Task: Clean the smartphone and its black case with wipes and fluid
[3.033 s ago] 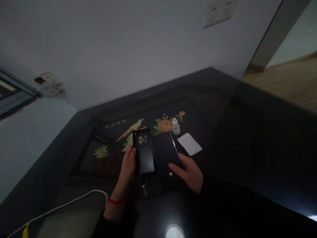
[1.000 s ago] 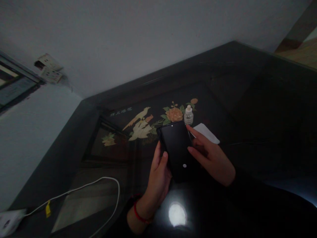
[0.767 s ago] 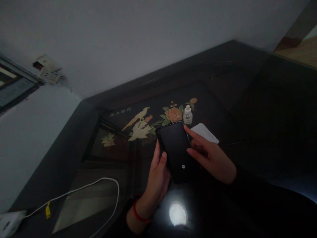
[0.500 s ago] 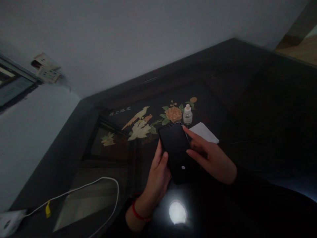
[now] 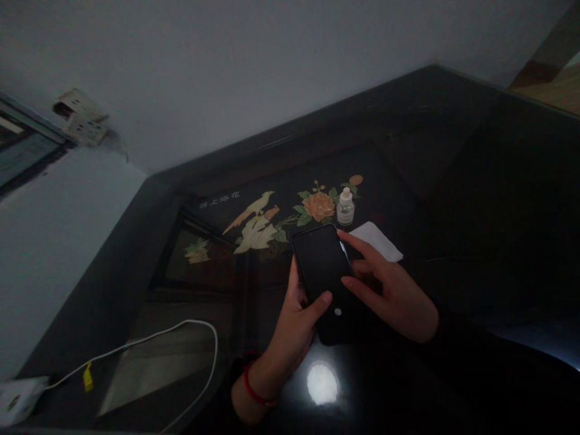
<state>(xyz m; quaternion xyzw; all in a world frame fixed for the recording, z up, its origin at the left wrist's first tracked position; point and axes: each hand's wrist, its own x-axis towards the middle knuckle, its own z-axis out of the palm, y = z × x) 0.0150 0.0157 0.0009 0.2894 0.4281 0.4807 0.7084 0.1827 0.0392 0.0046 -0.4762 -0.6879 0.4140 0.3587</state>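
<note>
A black smartphone [image 5: 321, 260] is held over the dark glossy table, its screen dark except for a small round fingerprint icon near the bottom. My left hand [image 5: 292, 323], with a red bracelet at the wrist, is closed around the phone's left side, and its thumb lies over the lower screen. At the phone's right side, my right hand [image 5: 396, 296] has its index fingertip at the upper corner and its thumb at the edge lower down. Its other fingers are partly hidden behind the phone. Beyond the phone, a small clear bottle [image 5: 345, 210] with a white cap stands upright.
Folded white paper [image 5: 378, 240] lies behind my right hand. A white cable [image 5: 149, 339] with a yellow tag [image 5: 87, 377] runs from a white box [image 5: 20, 399] at lower left. Flower-and-bird decoration [image 5: 258, 232] covers the table's middle. Sockets [image 5: 84, 121] are on the wall.
My left thumb has moved from the phone's left edge onto the lower screen. My right hand stays at the phone's right side; the view has shifted slightly.
</note>
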